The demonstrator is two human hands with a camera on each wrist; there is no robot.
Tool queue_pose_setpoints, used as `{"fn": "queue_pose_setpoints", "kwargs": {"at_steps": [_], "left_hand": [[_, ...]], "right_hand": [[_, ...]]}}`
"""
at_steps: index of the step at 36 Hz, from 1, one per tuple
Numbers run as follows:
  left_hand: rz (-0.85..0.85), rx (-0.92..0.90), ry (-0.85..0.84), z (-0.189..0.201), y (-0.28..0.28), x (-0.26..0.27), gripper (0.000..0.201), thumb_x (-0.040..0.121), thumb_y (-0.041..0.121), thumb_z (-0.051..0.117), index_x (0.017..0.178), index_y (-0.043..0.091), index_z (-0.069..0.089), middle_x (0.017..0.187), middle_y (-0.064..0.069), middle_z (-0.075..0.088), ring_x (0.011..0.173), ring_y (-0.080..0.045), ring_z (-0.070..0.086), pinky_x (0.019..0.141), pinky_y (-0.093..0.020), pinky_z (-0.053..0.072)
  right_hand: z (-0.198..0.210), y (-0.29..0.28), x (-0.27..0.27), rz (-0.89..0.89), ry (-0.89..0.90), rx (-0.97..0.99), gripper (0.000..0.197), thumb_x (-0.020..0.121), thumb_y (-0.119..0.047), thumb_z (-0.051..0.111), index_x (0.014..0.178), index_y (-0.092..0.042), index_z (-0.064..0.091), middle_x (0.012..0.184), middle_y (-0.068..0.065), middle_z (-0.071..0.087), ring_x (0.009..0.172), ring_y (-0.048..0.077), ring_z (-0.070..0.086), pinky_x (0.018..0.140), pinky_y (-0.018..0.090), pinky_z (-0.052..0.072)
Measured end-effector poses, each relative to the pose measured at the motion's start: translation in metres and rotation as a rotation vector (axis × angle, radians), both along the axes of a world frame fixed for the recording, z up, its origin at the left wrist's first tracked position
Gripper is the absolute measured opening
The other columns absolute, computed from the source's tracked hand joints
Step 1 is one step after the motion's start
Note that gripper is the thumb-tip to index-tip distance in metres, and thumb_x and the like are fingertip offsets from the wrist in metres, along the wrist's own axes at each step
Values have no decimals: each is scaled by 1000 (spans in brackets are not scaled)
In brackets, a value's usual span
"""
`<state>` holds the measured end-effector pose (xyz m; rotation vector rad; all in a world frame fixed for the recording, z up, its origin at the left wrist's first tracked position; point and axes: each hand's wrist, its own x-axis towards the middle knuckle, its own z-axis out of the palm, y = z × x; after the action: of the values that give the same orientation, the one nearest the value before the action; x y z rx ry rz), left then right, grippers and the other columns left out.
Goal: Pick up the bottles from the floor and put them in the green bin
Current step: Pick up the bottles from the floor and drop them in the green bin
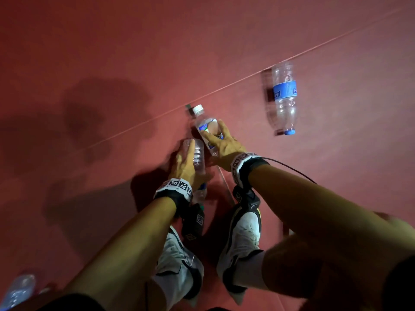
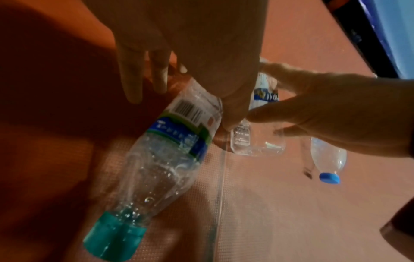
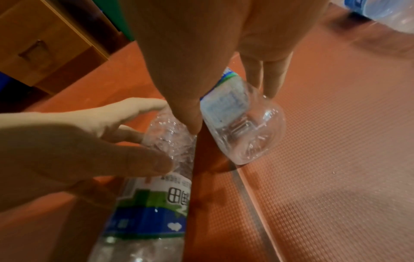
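My left hand grips a clear bottle with a teal cap, low over the red floor, with the cap end toward my feet. Its thumb presses one side and the fingers reach down the other. My right hand holds a second clear bottle with a white cap round its blue-and-green label, and its base is just off the floor. A third bottle with a blue label and blue cap lies on the floor to the right, untouched.
Another clear bottle lies at the bottom left near my leg. My two shoes stand just behind the hands. A floor seam runs diagonally. Wooden furniture and a green surface show in the right wrist view.
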<state>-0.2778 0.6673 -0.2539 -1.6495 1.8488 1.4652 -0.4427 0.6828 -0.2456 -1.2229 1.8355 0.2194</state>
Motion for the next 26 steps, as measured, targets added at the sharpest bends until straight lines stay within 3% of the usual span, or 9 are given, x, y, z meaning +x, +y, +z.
{"fn": "queue_pose_setpoints", "kwargs": {"at_steps": [2, 5, 9, 12, 16, 19, 21, 23, 26], "left_hand": [[-23, -13, -9, -2, 1, -2, 109, 70, 36, 78, 154, 43, 9, 157, -10, 27, 137, -35, 37, 107, -46, 42], [39, -3, -18, 2, -1, -1, 109, 73, 18, 69, 152, 51, 2, 149, -13, 35, 131, -39, 46, 104, -47, 45], [153, -38, 12, 41, -14, -2, 113, 71, 31, 78, 153, 48, 2, 140, -19, 44, 124, -40, 51, 101, -46, 47], [243, -146, 72, 91, -35, -4, 122, 62, 24, 77, 154, 43, -1, 138, -12, 51, 123, -36, 51, 103, -42, 46], [267, -252, 138, 183, -56, -1, 122, 64, 18, 78, 156, 37, -1, 142, -9, 54, 120, -36, 56, 102, -39, 47], [335, -283, 212, 263, -69, -6, 118, 69, 11, 76, 158, 33, 2, 155, -7, 40, 133, -31, 46, 111, -32, 36], [381, -309, 263, 318, -80, -8, 114, 70, 12, 74, 158, 27, 3, 158, -7, 31, 140, -26, 37, 114, -30, 30], [385, -318, 313, 372, -91, -9, 113, 72, 16, 74, 158, 28, 2, 161, -6, 27, 144, -23, 33, 118, -36, 30], [355, -376, 340, 450, -110, -7, 109, 78, 15, 76, 158, 31, 3, 164, 0, 18, 148, -20, 25, 117, -30, 24]], "right_hand": [[-1, -3, 2, 0, 21, 3, 87, 87, -17, 65, 150, -53, 16, 164, 7, -14, 122, 42, 51, 100, 44, 50], [4, -6, 8, -22, 26, -4, 94, 78, -9, 65, 144, -57, 19, 163, 8, -5, 116, 45, 52, 95, 46, 52], [39, -9, 7, -96, -54, -11, 94, 71, -31, 74, 142, -58, 19, 161, 9, 5, 119, 44, 49, 104, 49, 45], [87, -12, 6, -177, -131, -67, 100, 67, -27, 67, 146, -58, 14, 162, 8, 4, 123, 41, 51, 104, 49, 46], [179, -17, 3, -252, -228, -213, 112, 61, -15, 64, 141, -65, 3, 159, 7, 14, 109, 38, 60, 88, 48, 56], [267, -25, 2, -253, -263, -302, 115, 63, -7, 67, 152, -50, 8, 153, 8, 21, 95, 27, 62, 74, 43, 60], [329, -33, 1, -242, -291, -360, 114, 64, -5, 67, 154, -43, 10, 152, 10, 23, 94, 27, 61, 72, 41, 59], [387, -39, -2, -225, -306, -426, 112, 64, -2, 66, 156, -36, 13, 149, 10, 27, 93, 24, 59, 70, 34, 54], [467, -48, -7, -212, -308, -507, 109, 64, -3, 66, 156, -34, 16, 148, 6, 29, 85, 9, 54, 66, 22, 48]]}}
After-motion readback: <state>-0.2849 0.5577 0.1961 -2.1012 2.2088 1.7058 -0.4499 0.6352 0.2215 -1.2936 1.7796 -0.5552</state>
